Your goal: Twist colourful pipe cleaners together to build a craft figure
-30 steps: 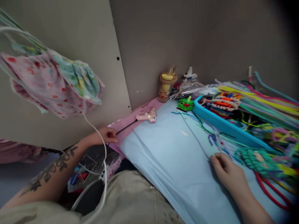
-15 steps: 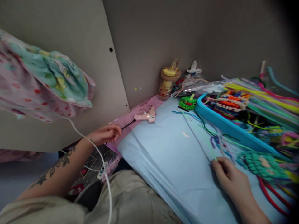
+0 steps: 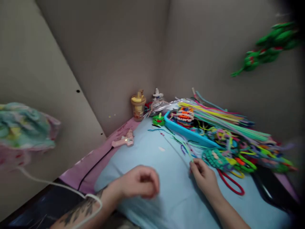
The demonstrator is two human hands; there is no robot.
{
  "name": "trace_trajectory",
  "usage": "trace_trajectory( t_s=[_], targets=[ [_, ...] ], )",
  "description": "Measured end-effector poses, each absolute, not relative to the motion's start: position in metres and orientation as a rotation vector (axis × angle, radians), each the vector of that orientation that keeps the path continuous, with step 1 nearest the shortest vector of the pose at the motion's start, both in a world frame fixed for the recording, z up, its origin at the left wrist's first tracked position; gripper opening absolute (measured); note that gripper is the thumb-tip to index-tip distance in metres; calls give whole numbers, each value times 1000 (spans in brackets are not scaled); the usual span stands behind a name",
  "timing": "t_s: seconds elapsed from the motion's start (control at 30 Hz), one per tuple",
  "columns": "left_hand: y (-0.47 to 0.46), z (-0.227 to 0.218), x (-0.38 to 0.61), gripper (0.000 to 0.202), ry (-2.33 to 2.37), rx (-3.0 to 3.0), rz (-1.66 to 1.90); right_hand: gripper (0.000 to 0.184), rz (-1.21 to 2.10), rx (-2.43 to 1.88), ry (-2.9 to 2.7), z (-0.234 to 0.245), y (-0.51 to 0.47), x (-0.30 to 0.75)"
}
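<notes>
My right hand [image 3: 203, 175] pinches a thin pale green pipe cleaner [image 3: 189, 152] over the light blue cloth surface [image 3: 171, 187]. The stem slants up and left from my fingertips. My left hand [image 3: 143, 182], smeared by motion, hovers over the same cloth with its fingers curled in; nothing shows in it. To the left of the cloth lies a pink hot glue gun [image 3: 124, 141] with a black cord. A small green pipe-cleaner face with a horn [image 3: 158, 120] rests by the tray's far corner. A teal braided piece [image 3: 214, 158] lies just right of my right hand.
A blue tray [image 3: 190, 135] holds colourful pipe-cleaner pieces, with long stems [image 3: 228, 121] heaped behind it. A lidded cup [image 3: 138, 106] stands by the wall. A black glossy object [image 3: 271, 187] lies at right. Green figures [image 3: 267, 51] hang upper right; a white cable [image 3: 59, 184] crosses my left forearm.
My left hand has moved right, from beside the glue gun's cord to above the blue cloth. The view has swung up and right, showing the hanging green figures. My right hand keeps the pipe cleaner.
</notes>
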State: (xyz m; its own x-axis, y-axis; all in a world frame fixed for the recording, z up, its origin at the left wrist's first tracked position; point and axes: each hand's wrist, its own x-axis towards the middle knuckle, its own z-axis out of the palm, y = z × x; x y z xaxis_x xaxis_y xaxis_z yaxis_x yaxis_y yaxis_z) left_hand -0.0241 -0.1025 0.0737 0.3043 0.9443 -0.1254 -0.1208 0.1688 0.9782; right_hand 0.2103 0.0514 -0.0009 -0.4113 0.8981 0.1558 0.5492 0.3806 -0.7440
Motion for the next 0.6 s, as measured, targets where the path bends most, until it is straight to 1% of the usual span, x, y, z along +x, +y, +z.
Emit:
trace_trajectory(
  t_s=[0.07, 0.13, 0.2, 0.27, 0.37, 0.47, 0.6],
  targets=[
    [-49, 87, -1, 21, 1221, 1653, 1018, 24, 798, -1208, -2050, 6, 50, 205],
    [-3, 85, 23, 23, 1366, 2227, 945, 22, 796, -1169, -2051, 9, 50, 201],
    [31, 70, 41, 25, 1397, 2586, 821, 20, 778, -1184, -1992, 9, 51, 201],
    [52, 49, 53, 21, 1387, 2718, 714, 19, 767, -1231, -1928, 4, 54, 204],
    [64, 21, 56, 15, 1418, 2791, 646, 20, 795, -1275, -1864, -1, 59, 212],
    [66, 11, 50, 16, 1369, 2858, 776, 18, 768, -1287, -1864, 2, 65, 220],
    [64, 16, 45, 18, 1393, 2910, 969, 17, 559, -1280, -1784, 29, 85, 227]
  ],
)
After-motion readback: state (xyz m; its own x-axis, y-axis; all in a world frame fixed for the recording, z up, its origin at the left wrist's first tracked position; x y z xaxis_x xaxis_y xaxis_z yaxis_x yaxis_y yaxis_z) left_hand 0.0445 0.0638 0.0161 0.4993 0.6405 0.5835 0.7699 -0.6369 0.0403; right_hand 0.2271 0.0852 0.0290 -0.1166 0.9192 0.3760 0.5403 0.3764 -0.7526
